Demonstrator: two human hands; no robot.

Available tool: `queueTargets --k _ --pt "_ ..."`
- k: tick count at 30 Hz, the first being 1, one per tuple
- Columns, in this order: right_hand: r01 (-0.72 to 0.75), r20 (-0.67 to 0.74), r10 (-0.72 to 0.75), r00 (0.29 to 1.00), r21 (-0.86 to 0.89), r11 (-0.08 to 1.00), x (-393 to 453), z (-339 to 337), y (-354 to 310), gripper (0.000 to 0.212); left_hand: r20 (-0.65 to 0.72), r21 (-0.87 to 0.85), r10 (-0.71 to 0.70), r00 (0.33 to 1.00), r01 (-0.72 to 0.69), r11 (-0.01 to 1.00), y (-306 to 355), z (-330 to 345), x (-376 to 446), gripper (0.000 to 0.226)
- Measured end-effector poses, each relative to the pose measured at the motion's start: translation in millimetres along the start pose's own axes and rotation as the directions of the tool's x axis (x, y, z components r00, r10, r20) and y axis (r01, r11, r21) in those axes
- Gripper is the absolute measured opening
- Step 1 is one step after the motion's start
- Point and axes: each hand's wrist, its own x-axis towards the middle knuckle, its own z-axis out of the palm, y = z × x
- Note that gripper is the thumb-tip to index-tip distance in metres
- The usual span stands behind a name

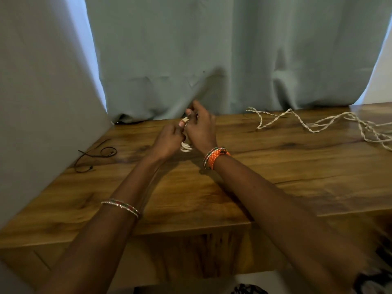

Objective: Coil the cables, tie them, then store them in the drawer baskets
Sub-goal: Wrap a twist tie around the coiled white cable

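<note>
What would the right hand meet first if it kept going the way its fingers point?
Probably the grey-green curtain hanging behind the table: the right hand, holding the white cable coil, points up and away toward it. Depth is unclear.

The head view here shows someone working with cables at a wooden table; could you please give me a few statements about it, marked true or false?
1. Both hands hold a white cable coil between them. True.
2. The left hand rests flat on the table. False: it grips the coil, as does the right hand.
3. A loose white cable lies uncoiled to the right. True.
4. A thin dark cord lies on the table to the left. True.
5. An open drawer basket stands on the table. False: none is visible.
</note>
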Motion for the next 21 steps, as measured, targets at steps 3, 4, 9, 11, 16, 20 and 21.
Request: queueTargets --k 3,4,9,11,16,20,21 --pt "-0.243 0.108 0.221 0.969 0.264 0.933 15 10 4 0.008 -0.144 0.184 0.002 0.99 0.024 0.983 -9 -17 12 0.036" --pt "-0.345 0.161 0.307 0.938 0.349 0.871 22 12 11 0.012 -0.209 0.244 0.001 0.978 0.051 0.968 -14 -27 17 0.038" --pt "-0.25 0.303 0.366 0.88 -0.36 0.899 25 12 54 0.02 -0.368 0.351 0.001 0.93 0.138 0.926 -44 -60 23 0.032" --pt "-0.193 0.362 0.382 0.85 -0.461 0.866 19 20 56 0.018 -0.374 0.375 -0.026 0.927 0.177 0.91 -49 -63 25 0.032" --pt "0.08 0.49 0.223 0.843 -0.524 0.848 18 46 45 0.018 -0.371 0.404 -0.067 0.926 0.226 0.886 -56 -68 24 0.034" --pt "0.464 0.674 0.078 0.735 -0.583 0.667 31 51 41 0.032 -0.34 0.363 -0.118 0.933 0.246 0.899 -59 -68 18 0.04" --pt "0.48 0.694 0.076 0.716 -0.568 0.668 33 50 42 0.025 -0.336 0.361 -0.124 0.934 0.249 0.899 -59 -66 18 0.037"
